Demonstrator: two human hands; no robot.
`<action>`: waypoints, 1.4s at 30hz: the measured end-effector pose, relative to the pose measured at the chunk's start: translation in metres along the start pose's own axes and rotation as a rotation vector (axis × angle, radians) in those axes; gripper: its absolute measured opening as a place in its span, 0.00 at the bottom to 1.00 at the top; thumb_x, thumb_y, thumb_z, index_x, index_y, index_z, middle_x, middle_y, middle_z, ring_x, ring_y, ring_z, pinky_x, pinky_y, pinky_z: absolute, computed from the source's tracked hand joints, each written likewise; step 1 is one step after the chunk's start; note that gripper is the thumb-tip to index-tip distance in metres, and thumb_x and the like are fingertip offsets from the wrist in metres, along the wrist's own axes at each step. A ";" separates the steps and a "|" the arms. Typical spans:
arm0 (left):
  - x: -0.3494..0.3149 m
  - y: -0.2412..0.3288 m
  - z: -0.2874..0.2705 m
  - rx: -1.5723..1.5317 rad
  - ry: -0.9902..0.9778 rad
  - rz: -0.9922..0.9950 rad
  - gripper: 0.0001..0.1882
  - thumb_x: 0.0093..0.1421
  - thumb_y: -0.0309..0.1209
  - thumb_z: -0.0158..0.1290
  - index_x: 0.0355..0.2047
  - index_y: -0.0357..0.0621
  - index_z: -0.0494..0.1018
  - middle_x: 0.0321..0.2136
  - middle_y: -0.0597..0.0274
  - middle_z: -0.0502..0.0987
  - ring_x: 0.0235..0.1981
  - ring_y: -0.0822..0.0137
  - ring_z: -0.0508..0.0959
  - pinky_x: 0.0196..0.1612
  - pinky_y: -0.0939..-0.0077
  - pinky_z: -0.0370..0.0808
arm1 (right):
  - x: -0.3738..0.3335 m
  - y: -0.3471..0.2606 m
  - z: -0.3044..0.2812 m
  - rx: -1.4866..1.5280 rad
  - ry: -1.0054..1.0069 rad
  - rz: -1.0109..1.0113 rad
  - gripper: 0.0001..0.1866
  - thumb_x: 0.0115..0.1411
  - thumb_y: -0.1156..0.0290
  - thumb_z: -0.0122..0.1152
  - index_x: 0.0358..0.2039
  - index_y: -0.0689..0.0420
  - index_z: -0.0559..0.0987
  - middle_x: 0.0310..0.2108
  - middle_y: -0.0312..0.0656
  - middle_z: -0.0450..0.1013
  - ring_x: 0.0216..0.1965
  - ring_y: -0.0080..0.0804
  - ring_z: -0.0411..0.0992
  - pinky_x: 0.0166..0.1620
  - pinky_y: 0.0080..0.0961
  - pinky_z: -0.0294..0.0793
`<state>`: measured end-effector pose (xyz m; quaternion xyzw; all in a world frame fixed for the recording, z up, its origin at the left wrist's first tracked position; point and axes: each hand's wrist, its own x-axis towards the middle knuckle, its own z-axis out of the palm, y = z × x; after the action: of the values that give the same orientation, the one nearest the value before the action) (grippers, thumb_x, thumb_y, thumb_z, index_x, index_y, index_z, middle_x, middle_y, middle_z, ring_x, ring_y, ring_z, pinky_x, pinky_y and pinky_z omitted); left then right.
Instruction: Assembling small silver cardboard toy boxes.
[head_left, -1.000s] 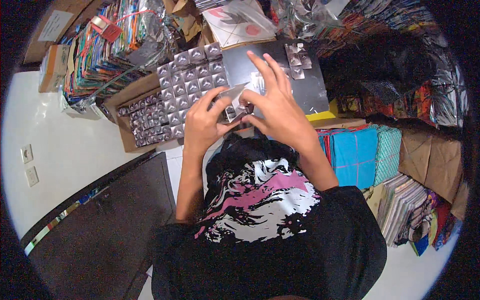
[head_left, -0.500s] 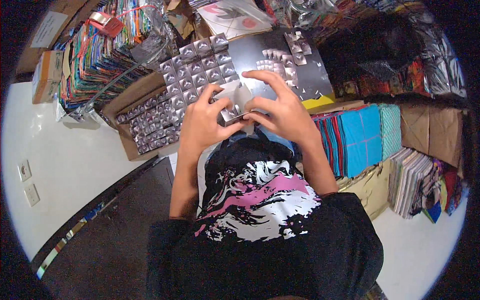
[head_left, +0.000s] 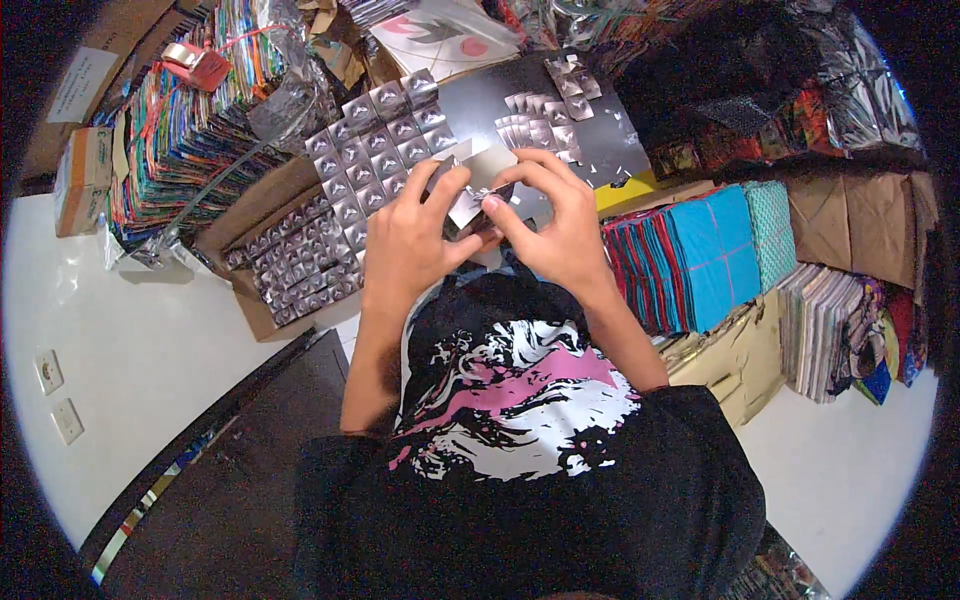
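Note:
Between my two hands is a small printed carton [head_left: 466, 207], grey outside and white inside, with its flaps standing up. My left hand [head_left: 410, 230] is closed round its left side, fingers curled over the top. My right hand [head_left: 555, 220] pinches a flap at the right side, thumb and index finger together. Just beyond and left of my hands, rows of small finished boxes [head_left: 385, 140] with the same print stand close together. Flat, unfolded cartons [head_left: 535, 122] lie fanned on the dark board [head_left: 470, 100] ahead.
A brown cardboard box [head_left: 262, 315] packed with more small boxes stands at the left. Further left are bundled colourful packets [head_left: 190, 130] with a red tape dispenser [head_left: 195, 66] on top. Folded blue and red cloths [head_left: 710, 260] are stacked at the right, beside a brown paper parcel [head_left: 855, 230].
My right index finger and thumb have come together on the carton's flap; before, the fingers were more spread. The carton has tilted, and the whole view has shifted slightly.

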<state>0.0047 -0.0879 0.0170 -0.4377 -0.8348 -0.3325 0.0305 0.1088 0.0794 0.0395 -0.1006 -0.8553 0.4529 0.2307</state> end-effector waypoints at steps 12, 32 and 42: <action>0.036 0.022 0.033 0.119 -0.105 0.024 0.29 0.49 0.50 0.71 0.49 0.55 0.78 0.49 0.55 0.80 0.36 0.50 0.86 0.36 0.57 0.83 | 0.012 0.069 -0.024 0.188 -0.067 0.270 0.11 0.57 0.69 0.74 0.41 0.56 0.87 0.49 0.46 0.80 0.45 0.34 0.81 0.48 0.30 0.80; 0.112 0.089 0.140 0.077 0.125 -0.149 0.37 0.45 0.38 0.74 0.55 0.45 0.73 0.47 0.56 0.83 0.43 0.51 0.85 0.46 0.60 0.82 | 0.070 0.167 -0.126 -0.078 -0.142 -0.037 0.09 0.60 0.66 0.72 0.37 0.57 0.86 0.58 0.52 0.72 0.47 0.48 0.80 0.53 0.42 0.79; 0.114 0.097 0.187 -0.137 0.218 -0.232 0.36 0.47 0.35 0.74 0.57 0.44 0.75 0.53 0.52 0.82 0.51 0.51 0.83 0.53 0.62 0.81 | 0.095 0.190 -0.163 0.118 -0.335 0.140 0.08 0.62 0.69 0.71 0.37 0.60 0.86 0.51 0.48 0.78 0.46 0.42 0.81 0.41 0.32 0.85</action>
<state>0.0517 0.1404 -0.0381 -0.3011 -0.8468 -0.4354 0.0523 0.0983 0.3421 -0.0088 -0.0693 -0.8447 0.5275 0.0583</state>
